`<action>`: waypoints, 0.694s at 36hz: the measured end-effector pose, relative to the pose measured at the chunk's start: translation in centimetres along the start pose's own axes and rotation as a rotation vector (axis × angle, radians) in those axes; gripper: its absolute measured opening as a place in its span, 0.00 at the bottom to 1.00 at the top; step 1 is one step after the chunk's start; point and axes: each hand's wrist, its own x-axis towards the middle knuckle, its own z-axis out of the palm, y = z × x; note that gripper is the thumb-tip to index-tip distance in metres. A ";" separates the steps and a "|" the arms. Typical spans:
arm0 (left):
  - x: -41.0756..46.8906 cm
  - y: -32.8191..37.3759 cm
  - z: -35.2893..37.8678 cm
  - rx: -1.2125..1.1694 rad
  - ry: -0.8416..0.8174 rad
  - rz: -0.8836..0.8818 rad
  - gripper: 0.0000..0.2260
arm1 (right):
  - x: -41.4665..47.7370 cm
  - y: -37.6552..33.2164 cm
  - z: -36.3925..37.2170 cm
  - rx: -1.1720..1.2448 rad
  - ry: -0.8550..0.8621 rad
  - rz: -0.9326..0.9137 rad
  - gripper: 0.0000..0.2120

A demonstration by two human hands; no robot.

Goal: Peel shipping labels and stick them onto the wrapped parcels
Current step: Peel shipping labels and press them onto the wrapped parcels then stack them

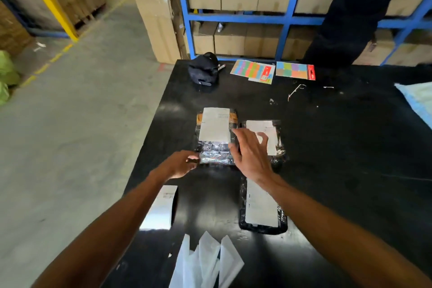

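Observation:
Three wrapped parcels lie on the black table (350, 147), each with a white label on top. The far-left parcel (216, 147) carries a label (215, 125); my left hand (181, 163) pinches its near-left corner. My right hand (251, 149) hovers with fingers spread between that parcel and the far-right parcel (277, 147), partly covering the right one's label (268, 133). A third labelled parcel (261, 206) lies nearer, under my right forearm. A curled label sheet (161, 208) sits by the table's left edge.
Peeled white backing papers (205, 262) pile at the near edge. A black cap (204, 70) and two coloured sticker sheets (254, 70) (294, 70) lie at the far side. A person in dark clothes (350, 11) stands behind the table before blue shelving (233, 18) with cartons.

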 end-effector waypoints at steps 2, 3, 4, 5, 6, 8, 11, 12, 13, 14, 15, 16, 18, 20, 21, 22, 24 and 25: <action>-0.9 -2.9 -0.7 0.083 0.016 -0.070 0.17 | -0.4 -2.5 1.4 0.020 -0.052 -0.083 0.18; -1.6 -4.1 -1.0 0.115 0.015 -0.105 0.19 | -0.7 -3.6 2.3 0.031 -0.084 -0.114 0.18; -2.2 -5.2 -1.1 0.136 0.013 -0.130 0.20 | -1.0 -4.7 3.2 0.047 -0.122 -0.136 0.18; -2.9 -6.4 -1.1 0.142 0.006 -0.149 0.22 | -1.3 -5.7 4.1 0.063 -0.166 -0.150 0.19; -3.5 -7.6 -0.9 0.136 -0.004 -0.160 0.26 | -1.5 -6.7 5.2 0.075 -0.223 -0.155 0.20; -4.5 -10.1 -0.4 0.106 -0.030 -0.163 0.35 | -2.2 -8.4 7.1 0.082 -0.356 -0.149 0.24; -5.4 -13.8 0.7 0.098 -0.073 -0.146 0.46 | -3.3 -10.8 9.9 0.060 -0.616 -0.105 0.31; -5.6 -15.1 1.1 0.089 -0.087 -0.140 0.49 | -3.9 -11.5 10.9 0.042 -0.705 -0.081 0.34; -5.7 -16.1 1.5 0.080 -0.103 -0.135 0.52 | -4.5 -12.1 11.7 0.021 -0.785 -0.061 0.38; -5.7 -17.1 1.9 0.092 -0.127 -0.128 0.55 | -5.1 -12.6 12.4 -0.001 -0.854 -0.044 0.42; -5.6 -18.0 2.3 0.131 -0.152 -0.109 0.57 | -5.7 -13.1 13.2 -0.016 -0.907 -0.025 0.45; -5.5 -18.6 2.9 0.181 -0.171 -0.086 0.58 | -6.3 -13.4 13.7 -0.027 -0.937 -0.007 0.47; -5.0 -19.5 3.9 0.234 -0.195 -0.060 0.58 | -7.3 -14.0 14.5 -0.056 -0.953 0.018 0.50; -4.6 -20.1 4.9 0.273 -0.189 -0.054 0.56 | -7.6 -14.7 15.4 -0.073 -0.967 0.046 0.52; -4.5 -20.3 5.4 0.307 -0.174 -0.043 0.55 | -7.7 -15.0 15.7 -0.079 -0.966 0.059 0.52; -4.4 -20.3 5.8 0.339 -0.155 -0.030 0.54 | -7.8 -15.1 15.9 -0.092 -0.961 0.061 0.53; -4.2 -20.8 6.2 0.365 -0.133 -0.001 0.53 | -7.7 -15.5 16.6 -0.108 -0.958 0.069 0.52; -4.1 -21.0 6.5 0.367 -0.112 0.021 0.52 | -7.7 -15.7 16.9 -0.108 -0.963 0.071 0.51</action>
